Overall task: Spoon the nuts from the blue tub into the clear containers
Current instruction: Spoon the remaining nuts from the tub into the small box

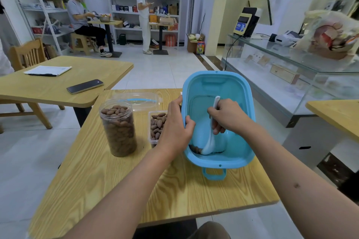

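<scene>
The blue tub point(218, 120) sits right of centre on the counter point(116, 176), a few nuts point(195, 149) at its near corner. Your right grip point(227, 117) is closed around the white spoon point(210, 136), whose bowl meets those nuts. Your left grip point(177, 128) clasps the tub's left rim. Left of it stand a round jar point(118, 128) and a rectangular container point(156, 127), both holding nuts.

A dark slim phone point(85, 86) lay on the neighbouring wooden tabletop point(48, 91), near a white paper pad point(48, 70). A glass display counter point(291, 75) stood at right.
</scene>
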